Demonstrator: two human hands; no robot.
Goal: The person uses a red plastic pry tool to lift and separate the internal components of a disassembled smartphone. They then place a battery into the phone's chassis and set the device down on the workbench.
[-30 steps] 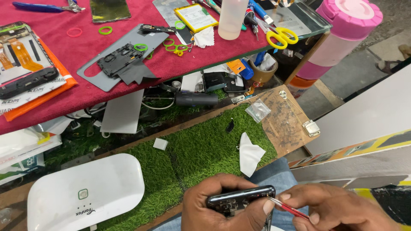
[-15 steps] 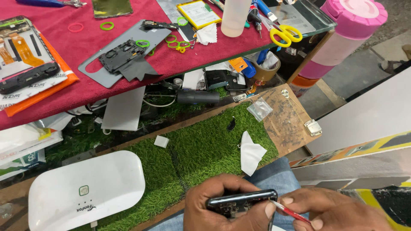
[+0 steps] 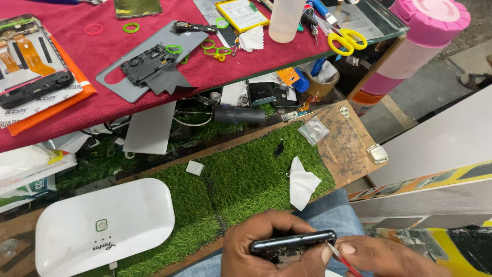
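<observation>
Black and slim, the opened phone [image 3: 293,245] sits at the bottom centre of the frame, edge up, its inner parts showing. Left hand [image 3: 266,241] fingers wrap closed around it, while right hand [image 3: 382,256] fingers pinch a thin red tool [image 3: 342,259] against its lower edge.

On the table's near shelf, the rounded box [image 3: 102,225] lies at the left, the folded tissue [image 3: 301,184] near the right edge, the small bag [image 3: 313,131] behind it.

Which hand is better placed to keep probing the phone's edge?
Right. The right hand pinches the red tool with its tip at the phone, while the left hand is wrapped around the phone, steadying it.
</observation>
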